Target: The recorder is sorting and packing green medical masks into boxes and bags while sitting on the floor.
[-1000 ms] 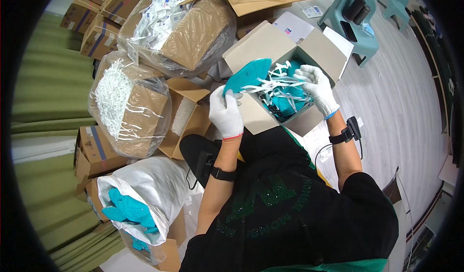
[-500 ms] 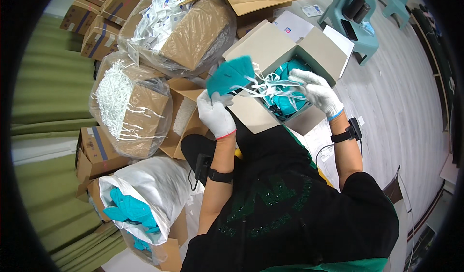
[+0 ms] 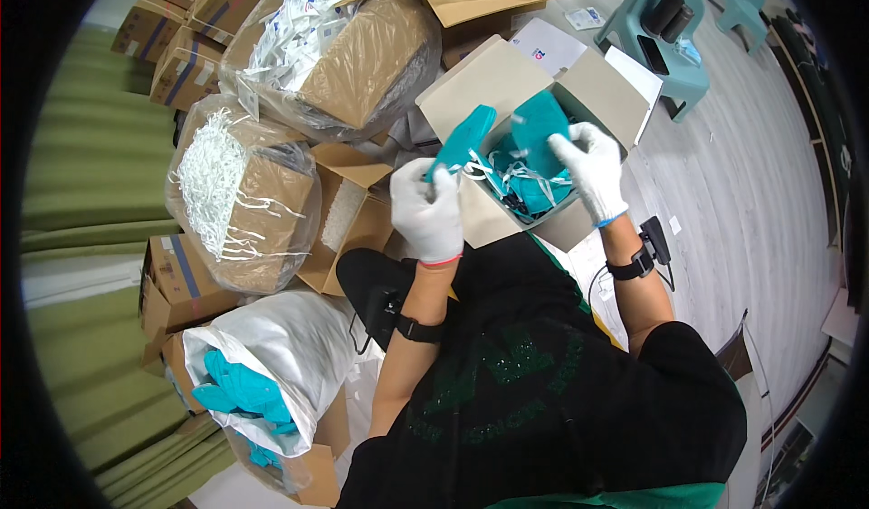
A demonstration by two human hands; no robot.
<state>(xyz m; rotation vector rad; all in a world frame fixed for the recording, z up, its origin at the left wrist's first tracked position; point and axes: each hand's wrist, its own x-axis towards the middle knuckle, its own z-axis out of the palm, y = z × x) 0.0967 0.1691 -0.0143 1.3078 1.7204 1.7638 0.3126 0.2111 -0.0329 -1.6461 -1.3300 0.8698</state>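
A folded teal face mask (image 3: 469, 138) with white straps is pinched in my left hand (image 3: 425, 209), gloved in white knit, at the left side of an open carton (image 3: 466, 79). Over the carton's mouth, my right hand (image 3: 596, 172), in the same kind of glove, grips a second teal mask (image 3: 541, 131) by its right edge. Several more masks (image 3: 534, 194) with tangled white straps lie inside the carton below. White straps hang between the two hands; which mask each one belongs to, I cannot tell.
To the left stand a bag-lined box of white straps (image 3: 213, 183), a small open box (image 3: 362, 170) and a white sack (image 3: 299, 337) of teal pieces. Behind is a box of white packets (image 3: 299, 43). A teal chair (image 3: 670, 57) at the far right holds dark cylinders and a phone.
My right hand has gone from the straps to holding a second mask, raised over the carton. My left hand has moved right, and its mask is now turned more edge-on.
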